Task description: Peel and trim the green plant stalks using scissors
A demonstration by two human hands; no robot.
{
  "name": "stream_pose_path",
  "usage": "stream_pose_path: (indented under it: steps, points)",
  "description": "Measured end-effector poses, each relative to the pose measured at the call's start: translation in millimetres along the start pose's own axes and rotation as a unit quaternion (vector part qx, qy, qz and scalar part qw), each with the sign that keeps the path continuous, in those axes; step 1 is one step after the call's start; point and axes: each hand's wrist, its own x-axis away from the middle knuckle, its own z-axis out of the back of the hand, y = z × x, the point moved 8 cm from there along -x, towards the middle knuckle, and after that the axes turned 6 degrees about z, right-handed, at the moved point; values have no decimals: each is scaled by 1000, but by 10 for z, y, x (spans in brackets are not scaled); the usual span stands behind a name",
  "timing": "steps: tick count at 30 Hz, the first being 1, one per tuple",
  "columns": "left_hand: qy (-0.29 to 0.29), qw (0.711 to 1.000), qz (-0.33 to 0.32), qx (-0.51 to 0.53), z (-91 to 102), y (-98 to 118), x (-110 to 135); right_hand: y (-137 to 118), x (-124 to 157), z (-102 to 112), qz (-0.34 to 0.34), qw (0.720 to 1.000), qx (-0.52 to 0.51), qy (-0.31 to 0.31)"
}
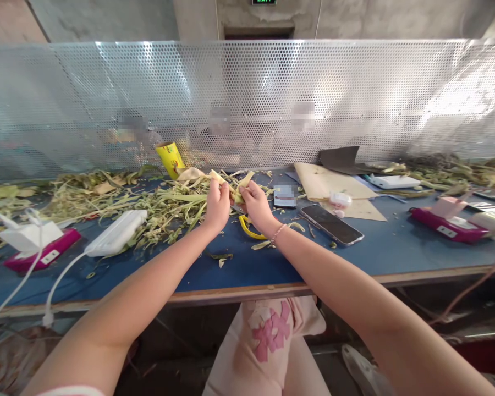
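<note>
My left hand (216, 204) and my right hand (255, 204) are raised over the blue table (239, 264), close together. Both pinch a pale yellow-green plant strip (231, 186) that runs between them; the fingers of each are closed on it. Behind the hands lies a heap of green and yellow leaf strips (148, 203). Yellow-handled scissors (247, 226) lie on the table just below my right hand. A bracelet is on my right wrist.
A white power bank (117, 232) with a cable lies left, next to a pink and white device (37, 245). A dark phone (332, 224), cardboard sheet (330, 184), a yellow roll (170, 158) and another pink device (449, 224) are about. A perforated metal screen (247, 99) stands behind.
</note>
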Motion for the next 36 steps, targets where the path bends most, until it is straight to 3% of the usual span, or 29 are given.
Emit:
stream_pose_path:
  steps: [7, 16, 22, 27, 32, 34, 36]
  points:
    - [37, 999, -31, -6, 43, 23, 20, -83, 24, 53, 1, 998, -32, 54]
    - [1, 999, -36, -23, -4, 149, 91, -107, 10, 170, 3, 997, 1, 81]
    - [-7, 996, -75, -48, -9, 205, 112, -58, -8, 216, -2, 995, -7, 102]
    - [-2, 996, -79, -46, -3, 210, 130, -80, -5, 193, -2, 995, -26, 97]
    - [30, 999, -40, -9, 108, 115, 16, -95, -26, 116, -14, 998, -40, 45]
    - [37, 998, -33, -25, 167, 94, -61, -87, -56, 150, -15, 999, -11, 28]
    - [24, 998, -33, -52, 196, 85, -133, -160, -91, 264, 27, 997, 56, 40]
